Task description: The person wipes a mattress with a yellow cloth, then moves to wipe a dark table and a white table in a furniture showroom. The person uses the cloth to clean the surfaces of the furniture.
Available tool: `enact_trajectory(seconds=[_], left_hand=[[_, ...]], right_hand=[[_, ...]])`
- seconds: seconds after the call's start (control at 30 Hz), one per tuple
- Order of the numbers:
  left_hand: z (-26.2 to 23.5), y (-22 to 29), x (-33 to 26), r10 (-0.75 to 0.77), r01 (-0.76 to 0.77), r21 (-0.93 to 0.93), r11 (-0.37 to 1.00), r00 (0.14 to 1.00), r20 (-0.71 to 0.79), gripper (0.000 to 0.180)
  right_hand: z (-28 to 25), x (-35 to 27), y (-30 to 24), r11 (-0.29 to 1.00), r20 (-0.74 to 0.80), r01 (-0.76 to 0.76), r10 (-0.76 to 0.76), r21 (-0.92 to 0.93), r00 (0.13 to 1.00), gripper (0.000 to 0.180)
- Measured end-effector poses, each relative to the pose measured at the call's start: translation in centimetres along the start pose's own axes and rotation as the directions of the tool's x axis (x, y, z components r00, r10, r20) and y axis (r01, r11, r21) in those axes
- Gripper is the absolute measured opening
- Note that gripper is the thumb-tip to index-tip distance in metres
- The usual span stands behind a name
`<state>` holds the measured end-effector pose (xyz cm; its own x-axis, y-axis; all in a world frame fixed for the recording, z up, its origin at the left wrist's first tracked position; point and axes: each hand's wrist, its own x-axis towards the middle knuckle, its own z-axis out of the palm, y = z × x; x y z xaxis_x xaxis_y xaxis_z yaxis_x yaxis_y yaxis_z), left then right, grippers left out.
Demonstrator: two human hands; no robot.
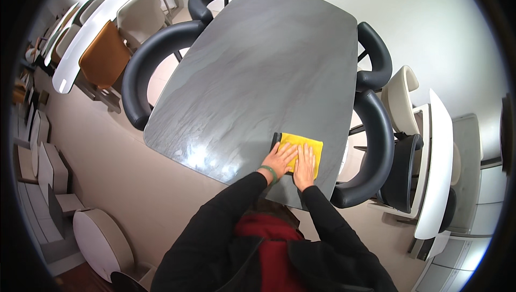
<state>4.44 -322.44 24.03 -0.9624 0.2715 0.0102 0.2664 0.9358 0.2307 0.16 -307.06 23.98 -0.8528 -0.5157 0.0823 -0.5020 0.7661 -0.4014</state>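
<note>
Although both hands cover much of it, the yellow cloth [295, 138] is visible near the close right corner of the grey counter [242, 77], spread flat on its surface. Its far edge runs nearly crosswise, slanting slightly toward the wearer at the right; a dark strip [276, 140] borders its left side. The outline appears close to square, so its long axis cannot be told.

The left hand [279, 158], with a green band [272, 172] at the wrist, lies palm down, its fingers extended, slightly spread and directed away and to the right, the thumb set apart. The right hand [305, 169] lies beside it, fingers straight, almost together and directed away. Both press flat on the cloth, pinching nothing visible.

The counter's right edge and near edge pass close to the cloth; the surface reaches farther leftward and farthest toward the far end. Black curved-back chairs flank both long sides, the near right chair [380, 147] standing just beyond the right edge.
</note>
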Motion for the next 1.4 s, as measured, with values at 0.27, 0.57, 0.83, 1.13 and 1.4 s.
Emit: enact_trajectory(seconds=[0.27, 0.57, 0.83, 1.13, 1.4], left_hand=[[-2.6, -3.7, 6.9, -0.297, 0.273, -0.182, 0.945, 0.947, -0.121, 0.067], [-4.6, -7.1, -2.9, -0.567, 0.488, -0.436, 0.757, 0.821, -0.067, 0.065], [-5.1, -12.5, -11.1, -0.7, 0.578, -0.511, 0.636, 0.711, -0.067, 0.06], [-11.1, -24.4, -14.6, -0.561, 0.36, -0.589, 0.724, 0.803, -0.199, 0.055], [-11.6, -29.4, -20.4, -0.536, 0.329, -0.608, 0.722, 0.822, -0.192, 0.05]], right_hand=[[0.4, 12.4, 6.3, 0.949, -0.11, -0.132, 0.105, -0.286, 0.988, 0.057], [-0.7, 24.6, 16.0, 0.701, -0.269, -0.659, 0.603, -0.271, 0.751, 0.066], [3.3, 28.0, 3.0, 0.753, -0.129, -0.609, 0.597, -0.249, 0.792, 0.076], [12.2, 17.7, -24.0, 0.98, 0.086, 0.028, -0.012, -0.195, 0.996, 0.075], [11.6, 10.6, -30.7, 0.856, 0.348, 0.514, -0.499, 0.054, 0.794, 0.072]])
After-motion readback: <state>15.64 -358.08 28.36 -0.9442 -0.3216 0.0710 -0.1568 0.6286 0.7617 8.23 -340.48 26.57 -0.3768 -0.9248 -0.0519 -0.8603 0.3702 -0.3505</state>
